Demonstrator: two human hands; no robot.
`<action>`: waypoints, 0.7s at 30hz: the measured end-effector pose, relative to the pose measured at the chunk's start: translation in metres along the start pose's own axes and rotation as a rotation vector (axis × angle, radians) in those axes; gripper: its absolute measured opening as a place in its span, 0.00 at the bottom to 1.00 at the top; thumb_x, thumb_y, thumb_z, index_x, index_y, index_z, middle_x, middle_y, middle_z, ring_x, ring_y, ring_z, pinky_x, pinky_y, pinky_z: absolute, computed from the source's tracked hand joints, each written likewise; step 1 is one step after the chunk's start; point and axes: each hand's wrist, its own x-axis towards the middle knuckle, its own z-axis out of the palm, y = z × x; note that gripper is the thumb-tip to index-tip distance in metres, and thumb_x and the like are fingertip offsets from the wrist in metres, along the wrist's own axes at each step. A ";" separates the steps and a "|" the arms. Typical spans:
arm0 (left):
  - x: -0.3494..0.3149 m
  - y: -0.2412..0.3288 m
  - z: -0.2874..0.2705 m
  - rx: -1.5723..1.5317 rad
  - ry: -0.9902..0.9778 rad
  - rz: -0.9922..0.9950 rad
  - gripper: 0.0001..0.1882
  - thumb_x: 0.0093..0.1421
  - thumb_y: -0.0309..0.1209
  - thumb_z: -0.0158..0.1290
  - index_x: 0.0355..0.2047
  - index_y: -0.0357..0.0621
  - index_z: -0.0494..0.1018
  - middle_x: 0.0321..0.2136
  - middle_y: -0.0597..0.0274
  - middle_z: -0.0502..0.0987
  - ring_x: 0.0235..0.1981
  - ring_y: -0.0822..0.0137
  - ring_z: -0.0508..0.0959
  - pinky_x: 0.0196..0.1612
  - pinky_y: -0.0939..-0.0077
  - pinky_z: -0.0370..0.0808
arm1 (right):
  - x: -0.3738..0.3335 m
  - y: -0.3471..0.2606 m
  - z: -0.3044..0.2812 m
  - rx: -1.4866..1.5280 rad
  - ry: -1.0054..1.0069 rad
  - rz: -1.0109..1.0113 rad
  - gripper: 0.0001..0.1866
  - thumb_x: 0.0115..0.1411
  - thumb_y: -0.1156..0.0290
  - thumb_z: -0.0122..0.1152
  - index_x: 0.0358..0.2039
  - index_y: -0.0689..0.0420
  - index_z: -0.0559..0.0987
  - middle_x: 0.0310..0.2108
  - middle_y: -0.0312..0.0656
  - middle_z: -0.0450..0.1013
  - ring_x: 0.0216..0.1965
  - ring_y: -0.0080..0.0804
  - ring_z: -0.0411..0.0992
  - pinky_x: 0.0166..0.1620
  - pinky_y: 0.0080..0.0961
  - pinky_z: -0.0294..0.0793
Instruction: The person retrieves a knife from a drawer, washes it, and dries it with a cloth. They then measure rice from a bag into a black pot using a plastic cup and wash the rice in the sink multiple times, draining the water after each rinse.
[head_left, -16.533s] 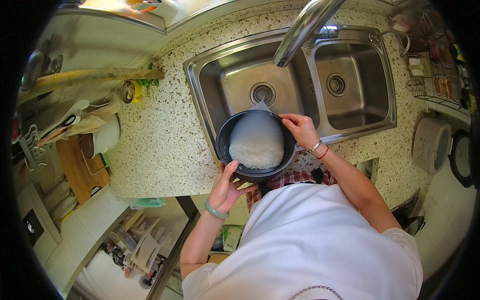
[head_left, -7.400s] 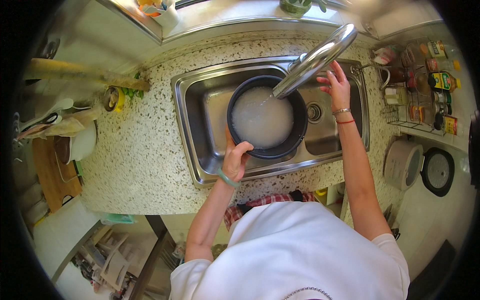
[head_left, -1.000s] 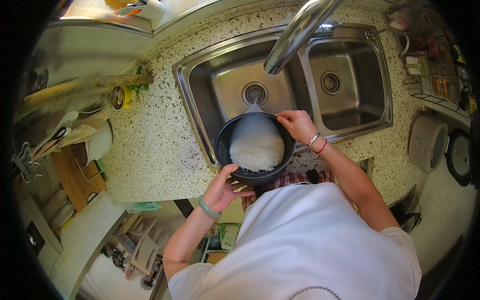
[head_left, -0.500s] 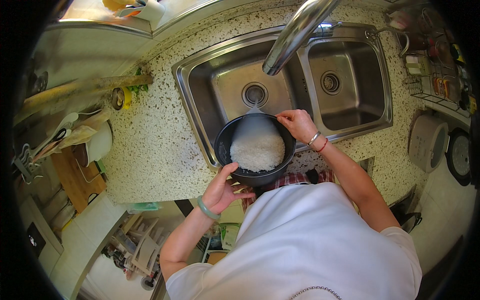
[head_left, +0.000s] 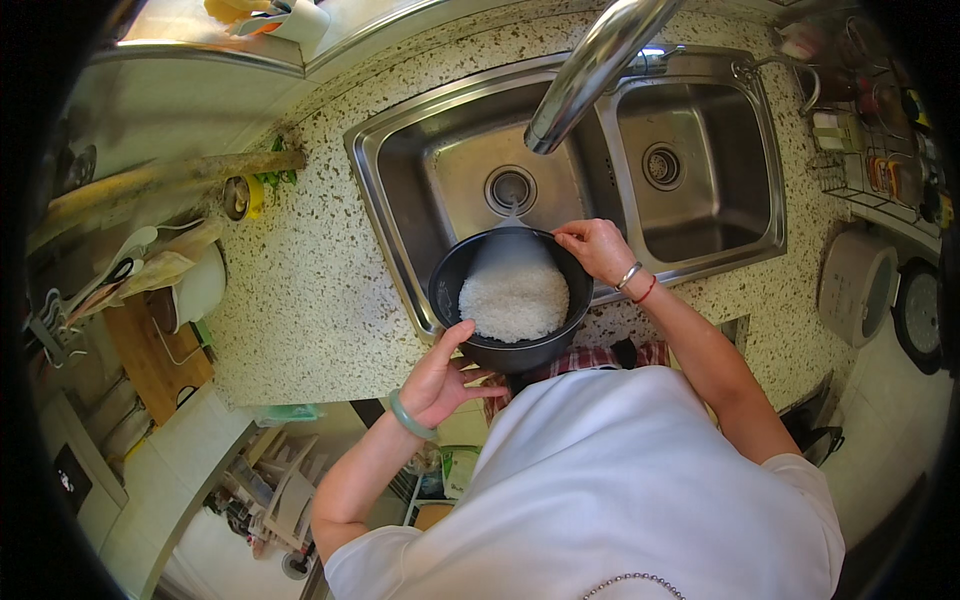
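A dark rice cooker pot [head_left: 520, 357] is tilted away from me over the near edge of the left sink basin [head_left: 405, 170]. White rice [head_left: 516, 302] lies inside, and cloudy water [head_left: 515, 213] pours from the far rim toward the drain. My left hand [head_left: 445, 385] supports the pot's near left side, thumb on the rim and fingers against the outside. With my right hand [head_left: 595, 248] I pinch the rim at the far right.
A chrome faucet [head_left: 592, 85] reaches over the basin. The right basin [head_left: 695, 165] lies beside it. On the right stand a rice cooker [head_left: 858, 285] and a wire rack [head_left: 870, 190]; a wooden cutting board [head_left: 150, 355] and white container [head_left: 200, 287] are at the left.
The stream of water has become thinner, and less cloudy water covers the rice. My left elbow has shifted slightly outward; both hands keep their hold on the pot.
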 end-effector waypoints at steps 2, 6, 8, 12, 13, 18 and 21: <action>-0.001 0.001 0.000 0.005 -0.007 0.000 0.33 0.59 0.46 0.56 0.59 0.48 0.56 0.50 0.44 0.65 0.51 0.49 0.68 0.53 0.35 0.69 | 0.000 -0.001 0.000 0.005 -0.003 0.001 0.12 0.58 0.63 0.58 0.35 0.57 0.83 0.29 0.51 0.77 0.32 0.47 0.77 0.38 0.35 0.75; 0.000 0.002 -0.001 0.011 -0.016 -0.011 0.33 0.59 0.46 0.56 0.60 0.49 0.56 0.50 0.44 0.65 0.52 0.48 0.67 0.53 0.34 0.69 | -0.001 -0.004 -0.003 0.017 -0.012 0.008 0.13 0.59 0.63 0.58 0.35 0.58 0.83 0.30 0.51 0.78 0.33 0.47 0.77 0.38 0.34 0.75; -0.001 0.004 0.001 0.019 -0.011 -0.008 0.34 0.59 0.46 0.56 0.60 0.49 0.56 0.51 0.44 0.65 0.53 0.48 0.66 0.53 0.34 0.68 | 0.000 -0.004 -0.003 0.023 -0.017 0.012 0.13 0.59 0.63 0.58 0.36 0.58 0.83 0.30 0.51 0.78 0.33 0.47 0.77 0.38 0.34 0.75; 0.000 0.006 -0.001 0.039 -0.002 -0.024 0.35 0.59 0.47 0.56 0.61 0.49 0.55 0.53 0.43 0.63 0.55 0.47 0.65 0.54 0.34 0.68 | 0.000 -0.002 -0.002 0.030 -0.024 0.021 0.13 0.59 0.63 0.58 0.36 0.58 0.83 0.30 0.51 0.78 0.33 0.46 0.77 0.38 0.33 0.75; -0.001 0.007 0.000 0.042 -0.003 -0.026 0.35 0.59 0.47 0.56 0.61 0.49 0.55 0.54 0.42 0.63 0.55 0.47 0.65 0.54 0.34 0.67 | 0.000 -0.001 -0.001 0.031 -0.027 0.024 0.13 0.59 0.63 0.58 0.36 0.58 0.83 0.30 0.51 0.78 0.33 0.46 0.77 0.38 0.33 0.75; -0.002 0.010 -0.001 0.052 -0.008 -0.036 0.36 0.59 0.48 0.56 0.61 0.49 0.55 0.54 0.43 0.63 0.54 0.47 0.65 0.54 0.33 0.66 | -0.001 0.001 0.002 0.047 -0.027 0.031 0.13 0.59 0.63 0.59 0.36 0.58 0.83 0.30 0.52 0.78 0.33 0.46 0.77 0.38 0.33 0.75; -0.003 0.013 0.001 0.080 0.022 -0.043 0.35 0.59 0.49 0.56 0.61 0.49 0.56 0.53 0.43 0.64 0.54 0.47 0.65 0.54 0.33 0.66 | -0.001 0.001 0.003 0.060 -0.026 0.031 0.13 0.59 0.63 0.59 0.36 0.58 0.83 0.30 0.51 0.78 0.33 0.46 0.77 0.38 0.33 0.75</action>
